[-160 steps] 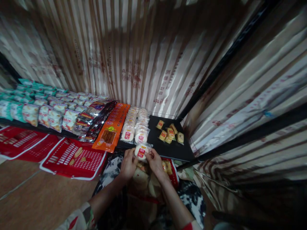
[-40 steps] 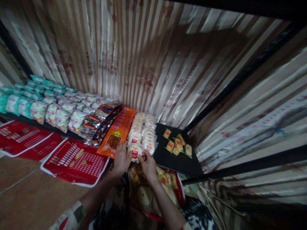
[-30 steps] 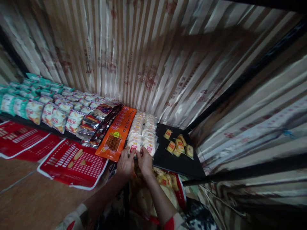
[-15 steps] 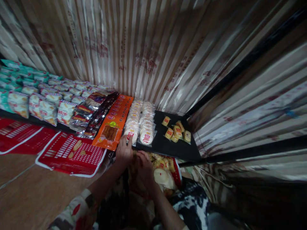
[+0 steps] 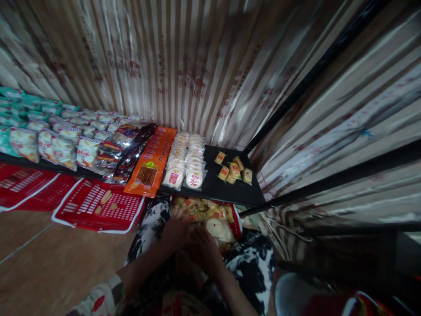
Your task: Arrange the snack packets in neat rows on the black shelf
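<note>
My left hand [image 5: 176,228] is low over the near-left side of a red basket [image 5: 237,224], its blurred fingers by small yellow-wrapped cakes [image 5: 194,216]. Close beside it, my right hand [image 5: 203,245] reaches into the same basket, with its fingertips dim and partly hidden. Whether either hand grips anything cannot be made out. A round white cracker packet [image 5: 215,228] lies in the basket, right of my hands. Above, on the black shelf [image 5: 210,191], stand two rows of wrapped round white crackers [image 5: 194,175]. Several loose yellow-wrapped cakes [image 5: 234,169] lie to their right.
An orange snack packet [image 5: 149,169], dark shiny packets [image 5: 115,151], white snack bags [image 5: 59,147] and green bags [image 5: 13,105] fill the shelf leftward. Red baskets [image 5: 125,210] are below its front edge. A striped curtain [image 5: 148,57] hangs behind; black poles [image 5: 296,193] frame the right.
My left hand has left the front of the white crackers and come down to the basket. My right hand has also drawn back a little. The view has shifted slightly.
</note>
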Demonstrator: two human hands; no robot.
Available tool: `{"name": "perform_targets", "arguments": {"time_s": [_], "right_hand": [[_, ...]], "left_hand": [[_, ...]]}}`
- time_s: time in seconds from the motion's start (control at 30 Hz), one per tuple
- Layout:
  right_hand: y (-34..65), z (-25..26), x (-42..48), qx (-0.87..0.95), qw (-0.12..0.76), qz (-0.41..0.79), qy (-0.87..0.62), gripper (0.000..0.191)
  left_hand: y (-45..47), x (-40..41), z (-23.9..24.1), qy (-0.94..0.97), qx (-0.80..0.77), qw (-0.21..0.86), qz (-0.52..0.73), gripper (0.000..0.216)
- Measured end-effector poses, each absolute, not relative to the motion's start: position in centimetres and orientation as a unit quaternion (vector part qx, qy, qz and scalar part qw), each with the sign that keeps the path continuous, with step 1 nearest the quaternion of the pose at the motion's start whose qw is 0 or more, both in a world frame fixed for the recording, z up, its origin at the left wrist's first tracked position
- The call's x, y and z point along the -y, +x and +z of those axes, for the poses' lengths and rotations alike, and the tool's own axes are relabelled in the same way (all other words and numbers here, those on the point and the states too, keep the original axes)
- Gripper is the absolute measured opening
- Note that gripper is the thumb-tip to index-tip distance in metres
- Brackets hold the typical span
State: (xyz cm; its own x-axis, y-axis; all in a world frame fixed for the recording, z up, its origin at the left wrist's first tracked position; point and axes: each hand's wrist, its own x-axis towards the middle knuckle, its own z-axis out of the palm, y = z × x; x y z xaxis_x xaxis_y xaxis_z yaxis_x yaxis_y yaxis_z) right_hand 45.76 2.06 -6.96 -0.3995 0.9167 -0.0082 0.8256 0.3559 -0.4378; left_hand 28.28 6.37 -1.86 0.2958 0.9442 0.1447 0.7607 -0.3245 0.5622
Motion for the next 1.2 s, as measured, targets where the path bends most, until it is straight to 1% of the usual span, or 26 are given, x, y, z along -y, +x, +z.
{"name": "perform_targets", "arguments": {"time_s": [0.07,0.13,0.2,0.27,0.37,0.5,0.63,0.73,0.77,0.87,0.97,1.03,1.1,1.2], "right_hand": [[45.7,-7.3,-1.8,0.821,0.131,0.18,-0.526,0.045],[45.6,-7.2,-1.7,0.82,0.149,0.18,-0.523,0.041],[45.6,-6.8,-1.7,0.814,0.16,0.186,-0.526,0.037],[45.6,-6.0,-1.8,0.811,0.168,0.195,-0.525,0.033],[45.5,-4.6,-2.3,0.804,0.198,0.213,-0.518,0.028],[45.3,-2.8,-3.6,0.743,0.246,0.265,-0.563,0.025],[45.3,-1.5,-4.6,0.668,0.277,0.362,-0.589,0.026],[45.3,-1.6,-5.0,0.613,0.321,0.412,-0.592,0.034],[45.3,-1.7,-5.1,0.6,0.336,0.422,-0.59,0.034],[45.1,-1.9,-5.4,0.563,0.378,0.451,-0.58,0.025],[44.7,-1.3,-5.8,0.518,0.421,0.475,-0.574,0.023],[44.5,-0.6,-6.1,0.494,0.443,0.483,-0.571,0.025],[44.4,0.0,-6.4,0.475,0.458,0.487,-0.572,0.027],[44.2,0.4,-7.2,0.455,0.474,0.487,-0.576,0.031]], "left_hand": [[29.1,-4.3,-3.1,0.81,-0.498,0.269,0.153,0.044],[29.4,-2.9,-4.1,0.814,-0.486,0.309,0.081,0.047],[29.4,-2.1,-4.6,0.806,-0.497,0.319,0.04,0.046],[29.2,-1.9,-4.4,0.797,-0.513,0.317,0.033,0.04],[28.9,-2.2,-3.6,0.785,-0.532,0.31,0.07,0.032],[28.7,-3.4,-2.2,0.755,-0.56,0.303,0.16,0.029],[28.4,-4.9,-1.4,0.674,-0.608,0.357,0.222,0.026],[28.2,-5.8,-0.8,0.62,-0.617,0.392,0.283,0.024],[28.1,-6.1,-0.6,0.612,-0.614,0.399,0.3,0.024],[28.2,-6.8,0.0,0.591,-0.599,0.419,0.34,0.02],[28.5,-7.3,0.3,0.551,-0.583,0.459,0.382,0.02],[28.7,-7.4,0.1,0.525,-0.588,0.469,0.398,0.025],[28.9,-7.3,-0.1,0.515,-0.612,0.459,0.387,0.028],[29.1,-7.2,-0.7,0.514,-0.626,0.459,0.366,0.022]]}}
